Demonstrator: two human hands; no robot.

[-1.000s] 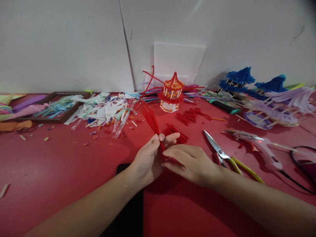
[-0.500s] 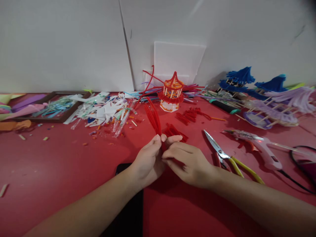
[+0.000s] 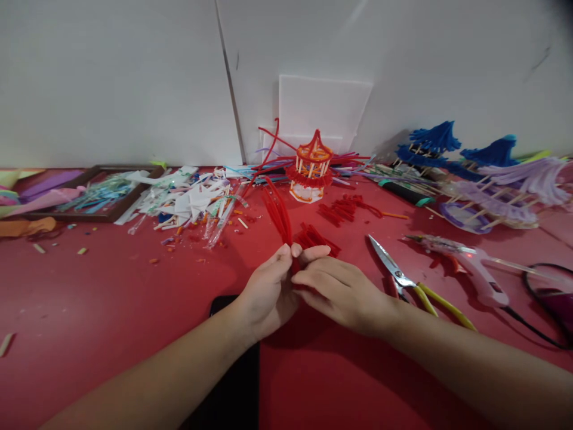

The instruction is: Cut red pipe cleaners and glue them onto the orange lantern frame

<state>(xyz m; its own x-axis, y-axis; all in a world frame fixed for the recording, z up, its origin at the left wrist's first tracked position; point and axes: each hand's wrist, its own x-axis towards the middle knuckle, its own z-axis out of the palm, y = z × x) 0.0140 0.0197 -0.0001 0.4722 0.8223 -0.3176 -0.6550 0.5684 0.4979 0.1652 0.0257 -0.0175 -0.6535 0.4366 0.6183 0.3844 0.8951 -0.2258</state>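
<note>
My left hand [image 3: 272, 286] pinches a bundle of long red pipe cleaners [image 3: 278, 212], whose upper ends fan out toward the back. Against the lower part of the bundle, the fingers of my right hand [image 3: 344, 289] are closed and bent; what lies inside them is mostly hidden. Short red pieces [image 3: 313, 237] lie on the table just behind my fingers, and another pile of cut red pieces [image 3: 340, 210] is farther back. A small red and orange tower [image 3: 312, 167] with pale sticks stands beyond them.
Scissors [image 3: 398, 275] and a pink glue gun [image 3: 481, 272] lie at the right. Blue and lilac models [image 3: 496, 197] stand at the back right. White scraps [image 3: 192, 197] and a brown frame [image 3: 107, 218] are at the back left. A black flat object [image 3: 233, 388] lies beneath my left arm.
My right hand has shifted slightly to the left, its fingers flatter against the bundle. My left hand holds the same pinch.
</note>
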